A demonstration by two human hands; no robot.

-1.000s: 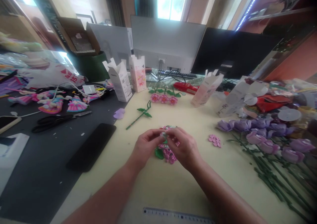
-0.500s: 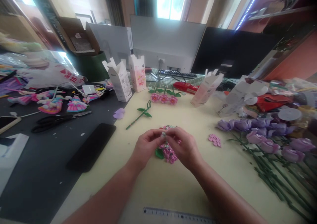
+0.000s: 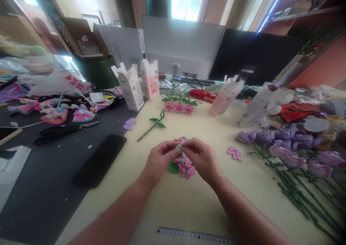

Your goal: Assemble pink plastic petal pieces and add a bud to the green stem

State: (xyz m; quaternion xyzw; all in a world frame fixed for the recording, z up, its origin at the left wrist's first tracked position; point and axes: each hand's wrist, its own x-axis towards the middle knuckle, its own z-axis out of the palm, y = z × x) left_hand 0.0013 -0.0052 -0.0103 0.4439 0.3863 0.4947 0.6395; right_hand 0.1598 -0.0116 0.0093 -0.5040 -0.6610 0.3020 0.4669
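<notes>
My left hand [image 3: 162,161] and my right hand [image 3: 202,158] meet above the pale yellow mat [image 3: 173,205]. Between their pinched fingertips is a small pale green piece [image 3: 180,148], too small to make out in detail. Just beneath the hands lies a pile of small pink flower pieces [image 3: 186,168], partly hidden by the fingers, with a green leaf piece [image 3: 174,167] at its left. A green stem with leaves [image 3: 154,126] rests farther forward on the left. Pink petal pieces [image 3: 234,153] lie to the right of my right hand.
Three pink flowers [image 3: 178,108] lie at the back. Purple roses [image 3: 278,136] are on the right. Open boxes [image 3: 131,88] stand behind. A black phone [image 3: 100,161] and scissors [image 3: 59,132] lie left, a ruler [image 3: 194,235] at the front edge.
My right hand has shifted slightly to the right, and a little more of the small pale green piece shows between the fingertips. My left hand has barely moved.
</notes>
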